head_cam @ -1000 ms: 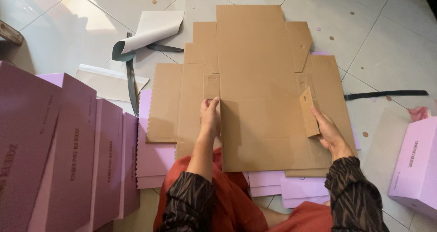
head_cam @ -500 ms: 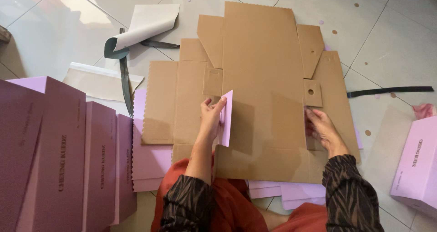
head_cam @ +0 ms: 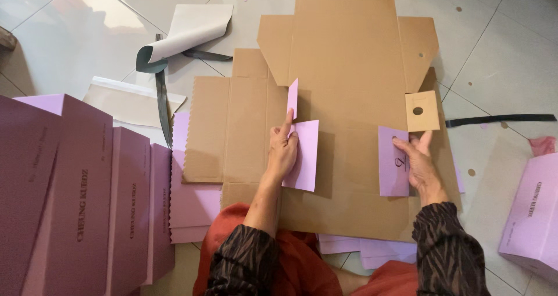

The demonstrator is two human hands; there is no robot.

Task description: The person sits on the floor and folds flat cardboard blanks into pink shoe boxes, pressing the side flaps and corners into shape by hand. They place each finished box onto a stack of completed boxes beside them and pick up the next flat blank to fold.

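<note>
A flat die-cut cardboard box blank (head_cam: 349, 87), brown on the upper face and pink underneath, lies on the tiled floor before me. My left hand (head_cam: 283, 151) lifts an inner flap (head_cam: 303, 153) upright, its pink side showing, with the forefinger pointing up along a smaller pink tab (head_cam: 292, 97). My right hand (head_cam: 419, 165) folds the matching pink flap (head_cam: 393, 161) on the right side, below a small brown tab with a round hole (head_cam: 422, 111).
Several assembled pink boxes (head_cam: 87, 197) stand in a row at the left. Another pink box (head_cam: 532, 214) sits at the right edge. More flat pink blanks (head_cam: 192, 197) lie under the cardboard. Curled paper sheets (head_cam: 186, 31) and dark strips (head_cam: 500, 119) lie on the floor.
Both flaps lay flat and brown a second ago. The left one came up first, then the right; both now show their pink sides.
</note>
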